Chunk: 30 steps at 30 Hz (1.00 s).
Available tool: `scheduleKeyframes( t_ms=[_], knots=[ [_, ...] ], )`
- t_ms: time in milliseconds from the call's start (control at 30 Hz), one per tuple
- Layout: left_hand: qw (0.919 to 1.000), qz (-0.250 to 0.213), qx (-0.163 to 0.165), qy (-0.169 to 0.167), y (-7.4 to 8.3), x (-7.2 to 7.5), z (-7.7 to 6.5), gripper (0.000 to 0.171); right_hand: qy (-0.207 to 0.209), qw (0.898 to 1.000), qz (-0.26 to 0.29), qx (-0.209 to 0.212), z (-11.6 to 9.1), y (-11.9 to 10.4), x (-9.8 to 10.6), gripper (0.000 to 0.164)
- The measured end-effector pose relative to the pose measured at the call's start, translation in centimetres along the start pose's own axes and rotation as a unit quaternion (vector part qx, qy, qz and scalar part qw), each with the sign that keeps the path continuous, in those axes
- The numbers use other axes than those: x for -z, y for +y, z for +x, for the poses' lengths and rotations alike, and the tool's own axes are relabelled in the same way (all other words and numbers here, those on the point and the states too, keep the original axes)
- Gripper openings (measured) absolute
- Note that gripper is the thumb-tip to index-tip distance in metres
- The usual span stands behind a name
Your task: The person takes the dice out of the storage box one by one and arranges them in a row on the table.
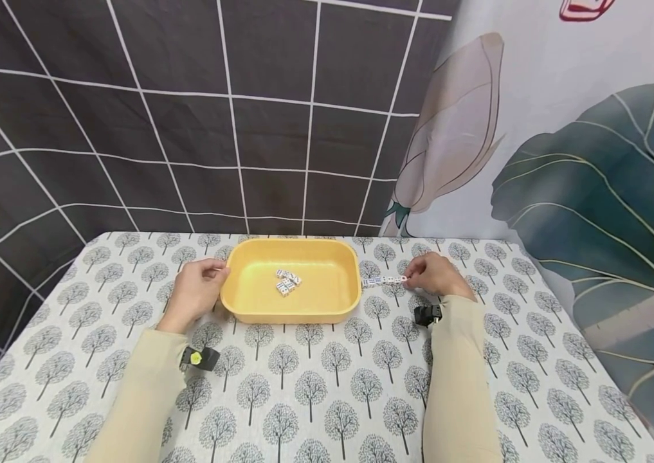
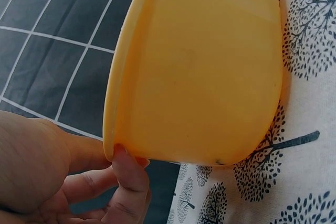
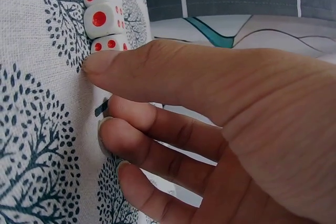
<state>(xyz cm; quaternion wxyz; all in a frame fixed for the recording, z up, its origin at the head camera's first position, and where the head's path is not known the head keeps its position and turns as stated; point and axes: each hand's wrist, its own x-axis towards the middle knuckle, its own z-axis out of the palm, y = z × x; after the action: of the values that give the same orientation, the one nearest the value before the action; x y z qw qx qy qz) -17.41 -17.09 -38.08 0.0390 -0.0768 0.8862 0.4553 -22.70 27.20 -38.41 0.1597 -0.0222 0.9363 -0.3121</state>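
My left hand [image 1: 196, 289] pinches the left rim of a yellow plastic tub [image 1: 292, 317]; in the left wrist view the thumb and fingers meet at the rim's edge. Inside the tub lies a small cluster of white dice [image 1: 287, 283] on its floor. To the tub's right, a straight row of dice [image 1: 383, 281] runs along the cloth from the tub's side toward my right hand [image 1: 436, 273]. That hand pinches the end die [image 3: 108, 43], its thumb covering part of it. Red pips show on the neighbouring die [image 3: 101, 19].
A white cloth with grey tree prints [image 1: 280, 386] covers the table. Behind the table hangs a dark curtain with white grid lines [image 1: 188, 128]. A floral curtain [image 1: 535, 141] hangs at the right. Each wrist wears a black strap mount [image 1: 427, 314].
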Motion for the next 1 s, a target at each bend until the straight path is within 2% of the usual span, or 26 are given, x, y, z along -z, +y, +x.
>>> scheduleKeyframes(
  t_ms=[400, 800, 1000],
  knots=[
    [1.0, -0.003, 0.001, -0.001, 0.0, 0.0, 0.0, 0.038, 0.018, 1.0, -0.005, -0.016, -0.4, -0.7, 0.4, 0.027],
    [1.0, -0.006, 0.002, -0.001, 0.3, 0.0, -0.2, 0.038, 0.056, 0.996, -0.035, 0.063, -1.2, -2.3, 1.2, 0.021],
    [0.9999, -0.01, 0.004, 0.0, 0.2, 0.0, -0.3, 0.038, 0.056, 0.994, -0.037, 0.083, -1.0, -3.5, 1.0, 0.027]
  ],
)
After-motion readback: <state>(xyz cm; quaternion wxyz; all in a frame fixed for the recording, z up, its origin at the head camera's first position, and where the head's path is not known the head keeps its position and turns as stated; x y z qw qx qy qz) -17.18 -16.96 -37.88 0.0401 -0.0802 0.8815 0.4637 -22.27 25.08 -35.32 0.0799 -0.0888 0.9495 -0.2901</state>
